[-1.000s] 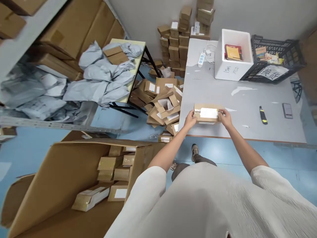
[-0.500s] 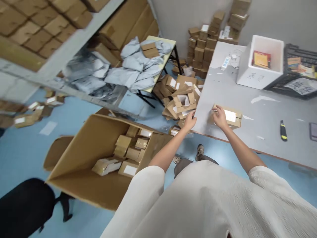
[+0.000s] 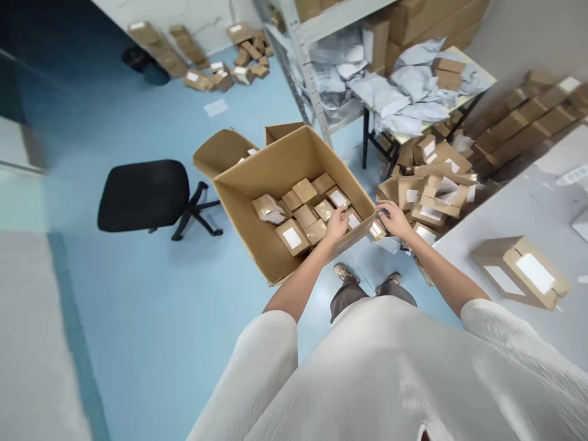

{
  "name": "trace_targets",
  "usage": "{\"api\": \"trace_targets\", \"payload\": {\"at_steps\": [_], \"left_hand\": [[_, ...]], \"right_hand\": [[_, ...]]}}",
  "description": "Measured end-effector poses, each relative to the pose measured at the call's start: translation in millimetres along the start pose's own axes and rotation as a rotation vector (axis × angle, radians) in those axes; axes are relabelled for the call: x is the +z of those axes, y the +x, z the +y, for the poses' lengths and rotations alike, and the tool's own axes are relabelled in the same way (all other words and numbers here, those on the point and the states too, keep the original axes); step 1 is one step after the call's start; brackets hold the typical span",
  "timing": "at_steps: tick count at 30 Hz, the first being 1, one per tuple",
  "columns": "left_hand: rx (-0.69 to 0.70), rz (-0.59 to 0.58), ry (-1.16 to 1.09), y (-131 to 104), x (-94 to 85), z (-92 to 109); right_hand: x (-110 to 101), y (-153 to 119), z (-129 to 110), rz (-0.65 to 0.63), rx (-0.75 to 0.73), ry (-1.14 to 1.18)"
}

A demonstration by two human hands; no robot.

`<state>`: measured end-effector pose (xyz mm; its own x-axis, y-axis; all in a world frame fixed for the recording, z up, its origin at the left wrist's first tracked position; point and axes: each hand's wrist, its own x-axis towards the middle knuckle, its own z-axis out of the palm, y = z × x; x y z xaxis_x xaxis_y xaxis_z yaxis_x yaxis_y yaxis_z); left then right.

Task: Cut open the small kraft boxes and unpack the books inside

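Note:
A large open cardboard carton (image 3: 271,168) stands on the floor with several small taped boxes (image 3: 305,191) inside, some bearing white labels. My left hand (image 3: 337,225) reaches over its near wall, fingers loosely bent beside a labelled small box (image 3: 353,219); no grip on it shows. Just outside the carton's right corner is my right hand (image 3: 395,220), its fingers apart and holding nothing. Below those fingers lies another small labelled box (image 3: 377,229). On the grey table (image 3: 463,282) at right sits a brown box (image 3: 509,260) with two white labels, away from both hands.
Opened cardboard boxes (image 3: 443,193) lie piled between the carton and table. Grey mailing bags (image 3: 413,86) cover a small table beside a metal shelf (image 3: 316,79). A black swivel chair (image 3: 144,195) stands at left. More small boxes (image 3: 220,79) lie on the floor behind.
The view has swung left toward the carton. My right hand has come away from the box on the table. My left hand has moved over the carton's small boxes.

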<state>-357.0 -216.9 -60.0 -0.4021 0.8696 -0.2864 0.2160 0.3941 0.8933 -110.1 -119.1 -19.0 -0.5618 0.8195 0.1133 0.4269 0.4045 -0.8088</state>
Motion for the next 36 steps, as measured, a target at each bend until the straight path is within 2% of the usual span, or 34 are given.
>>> {"api": "trace_targets", "payload": {"at_steps": [3, 6, 9, 12, 19, 24, 30, 36], "left_hand": [[-0.105, 0.056, -0.003, 6, -61.7, -39], [-0.199, 0.108, 0.005, 7, -110.4, -73], [-0.257, 0.133, -0.003, 5, -140.9, -102], [-0.3, 0.159, -0.014, 2, -155.7, -125], [-0.367, 0.132, 0.086, 3, -163.5, -159], [-0.396, 0.08, 0.244, 11, -156.9, -183], [-0.463, -0.057, 0.424, 32, -132.4, -235], [-0.438, -0.162, 0.584, 55, -100.3, -291]], "right_hand": [[53, 27, -23, -0.097, -0.031, 0.004], [99, 43, -40, -0.194, -0.031, 0.008], [136, 54, -51, -0.302, -0.033, 0.001], [163, 65, -53, -0.399, -0.04, -0.039], [214, 96, -40, -0.645, -0.041, -0.255], [262, 116, -12, -0.875, -0.08, -0.492], [340, 129, 55, -1.125, -0.161, -0.718], [410, 128, 132, -1.2, -0.273, -0.839]]}}
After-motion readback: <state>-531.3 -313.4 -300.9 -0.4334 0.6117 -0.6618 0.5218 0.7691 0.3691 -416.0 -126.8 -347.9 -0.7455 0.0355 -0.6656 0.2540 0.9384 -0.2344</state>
